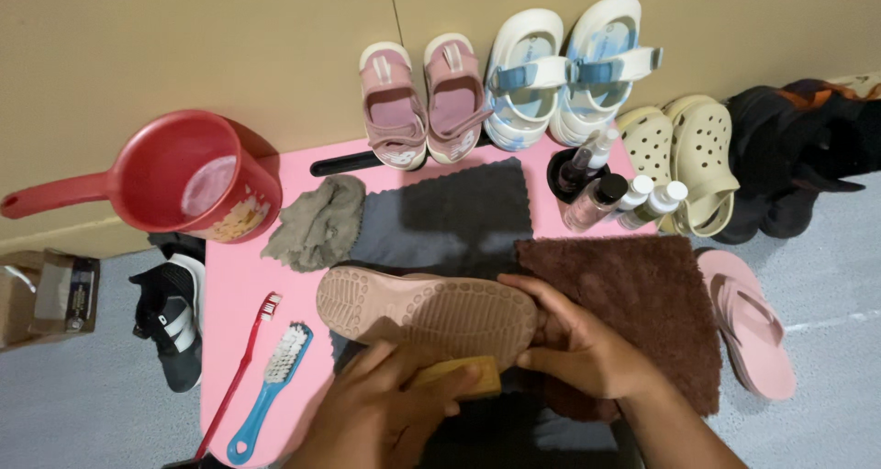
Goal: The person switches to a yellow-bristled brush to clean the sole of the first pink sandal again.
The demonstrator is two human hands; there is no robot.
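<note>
Head view: I look down on a pink mat (229, 285) by the wall.
Shoe: tan shoe (427, 308) lies sole-up across the mat's middle, over a grey cloth (459, 207) and beside a brown towel (642, 295).
Right hand (578, 345): my fingers curl around the shoe's heel end, gripping it.
Left hand (385, 405): fingers closed on a yellow sponge (463, 375), pressed to the sole's lower edge.
Nearby: toothbrush (240, 368) and blue brush (271, 391) to the left, red scoop (174, 171) behind them.

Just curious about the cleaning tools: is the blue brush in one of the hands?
No, the blue brush lies untouched on the pink mat, beside the red toothbrush.
</note>
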